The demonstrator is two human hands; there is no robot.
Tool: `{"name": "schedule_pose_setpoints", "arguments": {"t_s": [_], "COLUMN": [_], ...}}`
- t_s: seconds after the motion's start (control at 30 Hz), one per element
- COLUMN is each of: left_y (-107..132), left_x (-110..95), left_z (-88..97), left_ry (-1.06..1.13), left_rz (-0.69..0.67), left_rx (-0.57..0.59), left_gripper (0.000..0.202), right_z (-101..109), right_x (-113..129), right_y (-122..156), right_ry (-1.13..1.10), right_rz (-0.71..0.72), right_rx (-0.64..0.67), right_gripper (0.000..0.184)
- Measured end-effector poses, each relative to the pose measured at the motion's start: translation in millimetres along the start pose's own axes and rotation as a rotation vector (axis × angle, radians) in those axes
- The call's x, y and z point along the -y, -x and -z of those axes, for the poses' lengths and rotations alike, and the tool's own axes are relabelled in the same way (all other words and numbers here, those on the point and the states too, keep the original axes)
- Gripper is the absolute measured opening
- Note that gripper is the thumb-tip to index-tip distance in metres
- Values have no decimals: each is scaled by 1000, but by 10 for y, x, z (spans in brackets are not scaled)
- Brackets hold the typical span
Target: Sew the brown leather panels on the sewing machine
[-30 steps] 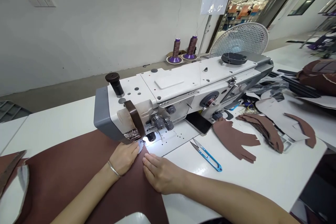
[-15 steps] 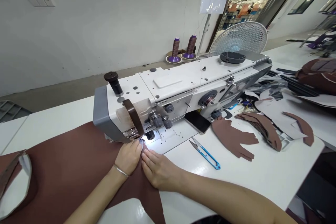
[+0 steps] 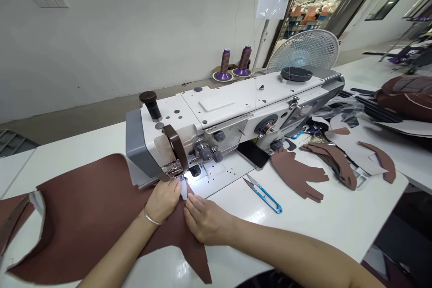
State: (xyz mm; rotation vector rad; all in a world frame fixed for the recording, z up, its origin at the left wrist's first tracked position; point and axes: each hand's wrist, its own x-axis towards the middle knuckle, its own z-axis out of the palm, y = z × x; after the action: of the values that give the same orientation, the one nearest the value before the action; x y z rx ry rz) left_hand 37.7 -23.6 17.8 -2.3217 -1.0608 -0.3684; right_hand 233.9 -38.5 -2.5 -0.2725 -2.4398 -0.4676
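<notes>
A large brown leather sheet lies on the white table and runs under the presser foot of an industrial sewing machine. My left hand, with a thin bangle at the wrist, grips the sheet just before the foot. My right hand pinches the sheet beside it. Between the two hands stands a small pale piece, possibly a folded edge or backing. The needle point is hidden behind the foot.
Blue-handled thread snips, a phone and cut brown pieces lie right of the machine. Further right are stacked pieces and pale patterns. Thread cones and a fan stand behind it.
The leather sheet has swung and shifted left, showing more table below it. My hands have drawn closer, and the fingers of my right hand now pinch near the pale piece.
</notes>
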Motion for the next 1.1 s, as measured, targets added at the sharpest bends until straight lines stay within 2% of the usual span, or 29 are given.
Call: {"name": "schedule_pose_setpoints", "arguments": {"t_s": [0.13,0.33,0.53,0.67,0.8,0.97,1.1], "left_y": [-16,11,-12,-43,-19,18,34], "left_x": [-54,-16,47,122,209,294,339], "left_z": [17,-19,30,52,-9,-87,-131], "left_ry": [-22,-57,12,11,82,135,118], "left_rz": [16,3,11,17,48,111,140], "left_rx": [108,218,495,595,635,611,571], "left_gripper": [29,26,29,32,32,33,32], "right_z": [14,-8,-89,-159,-231,-291,-330], "right_x": [68,127,117,114,106,74,35], "right_y": [-44,-83,-134,-199,-254,-283,-285], "right_ry": [32,60,35,48,63,41,40], "right_rz": [36,74,47,53,26,-22,-32], "right_rx": [18,62,77,66,55,48,91], "right_gripper": [28,27,29,28,29,29,29]}}
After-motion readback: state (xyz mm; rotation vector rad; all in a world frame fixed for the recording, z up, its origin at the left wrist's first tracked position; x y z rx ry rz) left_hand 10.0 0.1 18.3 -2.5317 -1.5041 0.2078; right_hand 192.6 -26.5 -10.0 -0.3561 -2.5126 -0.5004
